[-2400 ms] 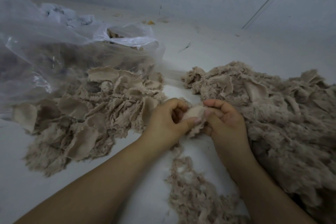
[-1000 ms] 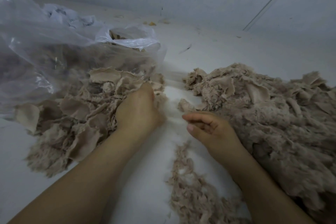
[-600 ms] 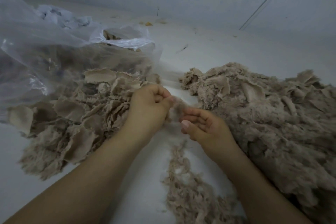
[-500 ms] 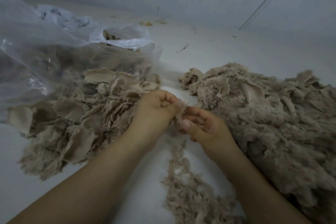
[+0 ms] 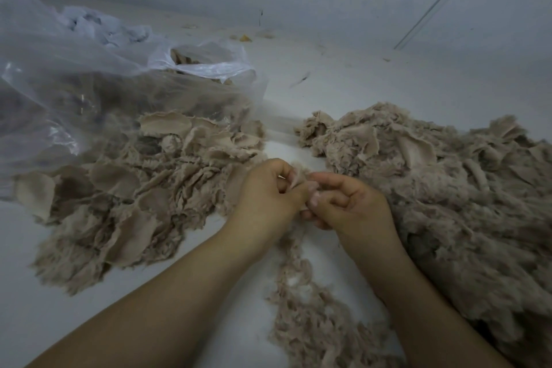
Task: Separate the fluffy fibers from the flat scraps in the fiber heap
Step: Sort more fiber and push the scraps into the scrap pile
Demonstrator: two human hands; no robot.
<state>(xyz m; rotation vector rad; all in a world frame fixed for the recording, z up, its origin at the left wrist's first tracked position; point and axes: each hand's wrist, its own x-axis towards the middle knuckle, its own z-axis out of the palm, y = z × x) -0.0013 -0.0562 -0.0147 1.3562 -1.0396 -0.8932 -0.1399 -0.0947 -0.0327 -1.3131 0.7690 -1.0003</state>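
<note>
At about nine o'clock sits a big clear plastic bag [image 5: 89, 75], thin, shiny and crinkly. Through its side I see brown stuff inside, and a few pale flat bits peek out of its open mouth at the back.

Just in front of the bag lies my pile of flat scraps [image 5: 134, 194]. They are tan, thin and smooth like petals, with fuzzy torn edges, and they lie over each other on the white worktop [image 5: 38, 323].

In the middle is my left hand [image 5: 268, 197]. Its fingers are curled and pinch a small soft tuft [image 5: 298, 175]. My right hand [image 5: 352, 206] touches it, with fingers curled too, and pinches the same tuft from the other side. The tuft sticks up between my fingertips, at about twelve o'clock from my hands.

A second ago my left hand was over on the flat pile and my right hand was loose and alone. Now both are together on the tuft.

At six o'clock, below my hands, a thin trail of fluffy fibers [image 5: 307, 308] runs toward me, wispy and full of little holes.

At three o'clock is the big fiber heap [image 5: 448, 203], woolly and lumpy, with some flat bits stuck in the top.
</note>
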